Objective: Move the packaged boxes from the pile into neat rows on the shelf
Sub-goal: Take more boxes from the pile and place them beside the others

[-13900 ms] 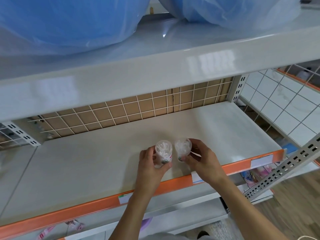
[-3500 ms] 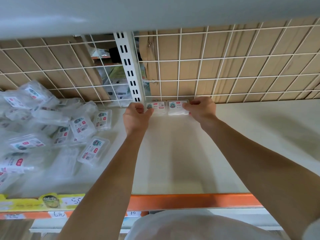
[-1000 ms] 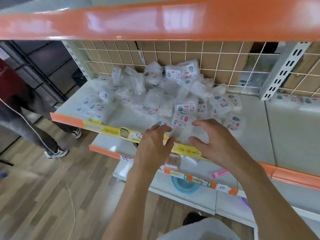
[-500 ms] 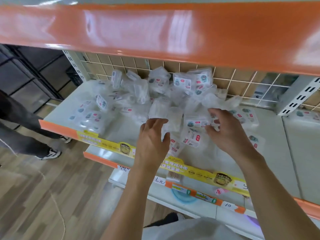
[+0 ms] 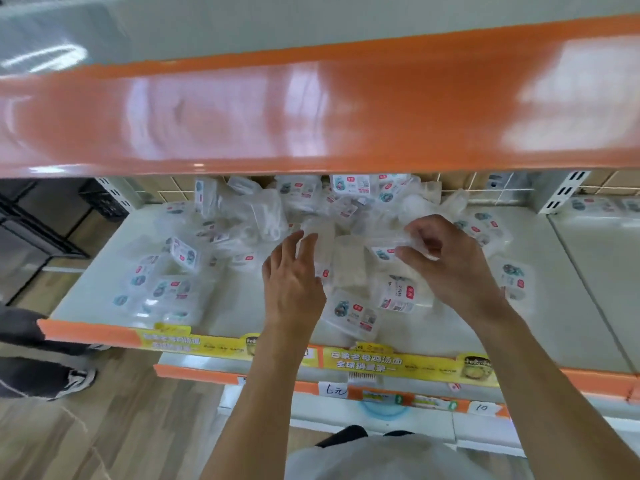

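1. Head view: pile (image 5: pixel 263 230) of boxes lay on the shelf (image 5: pixel 104 271).
2. Left hand (image 5: pixel 294 282), fingers straight, touched a box (image 5: pixel 320 237).
3. Right hand (image 5: pixel 450 265) pinched another box (image 5: pixel 412 237) above the pile.

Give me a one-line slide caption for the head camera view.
Both hands reach into the pile of packaged boxes on the shelf; right hand pinches one, left hand open.

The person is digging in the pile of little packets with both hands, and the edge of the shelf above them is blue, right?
Nearly. Both the left hand and the right hand are in the pile of packets, but the head view shows the edge of the shelf above is orange, not blue.
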Demonstrator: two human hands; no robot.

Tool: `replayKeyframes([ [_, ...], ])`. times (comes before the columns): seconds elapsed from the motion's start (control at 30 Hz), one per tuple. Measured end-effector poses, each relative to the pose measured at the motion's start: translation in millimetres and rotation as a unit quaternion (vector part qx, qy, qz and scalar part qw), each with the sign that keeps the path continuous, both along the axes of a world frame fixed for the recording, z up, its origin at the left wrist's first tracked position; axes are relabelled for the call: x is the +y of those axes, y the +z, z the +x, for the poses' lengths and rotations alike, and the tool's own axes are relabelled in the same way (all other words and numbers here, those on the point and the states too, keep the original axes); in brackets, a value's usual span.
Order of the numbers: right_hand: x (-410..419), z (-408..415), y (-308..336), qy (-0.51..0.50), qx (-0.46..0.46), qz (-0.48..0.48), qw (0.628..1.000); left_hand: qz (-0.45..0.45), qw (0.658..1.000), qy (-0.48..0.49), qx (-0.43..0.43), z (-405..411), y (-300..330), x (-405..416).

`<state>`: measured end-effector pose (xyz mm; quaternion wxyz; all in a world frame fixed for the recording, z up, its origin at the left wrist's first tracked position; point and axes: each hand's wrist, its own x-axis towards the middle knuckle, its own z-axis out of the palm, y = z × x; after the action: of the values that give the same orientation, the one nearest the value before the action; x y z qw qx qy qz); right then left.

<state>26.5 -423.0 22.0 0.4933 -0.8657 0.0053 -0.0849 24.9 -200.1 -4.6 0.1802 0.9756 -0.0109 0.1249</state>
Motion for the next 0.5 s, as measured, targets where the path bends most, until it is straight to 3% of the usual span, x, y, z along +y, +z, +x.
replayKeyframes([
  [0.1, 12.9, -8.7, 0.6, -0.034, -0.029, 0.029, 0.999, 0.007, 1.000, -0.013, -0.019, 9.8, 1.3, 5.7],
  [0.27, 33.8, -15.8, 4.7, -0.098, -0.043, 0.068, 0.992, -0.065, 0.995, -0.048, -0.063, 18.4, 6.5, 17.8],
  [0.37, 41.3, -15.6, 7.7, -0.112, -0.042, 0.110, 0.987, -0.192, 0.978, -0.027, -0.083, 13.9, 20.2, 23.4],
  [0.5, 52.0, -15.0, 10.8, -0.109, -0.016, 0.146, 0.983, -0.359, 0.933, 0.027, -0.002, 15.1, 31.7, 37.0],
])
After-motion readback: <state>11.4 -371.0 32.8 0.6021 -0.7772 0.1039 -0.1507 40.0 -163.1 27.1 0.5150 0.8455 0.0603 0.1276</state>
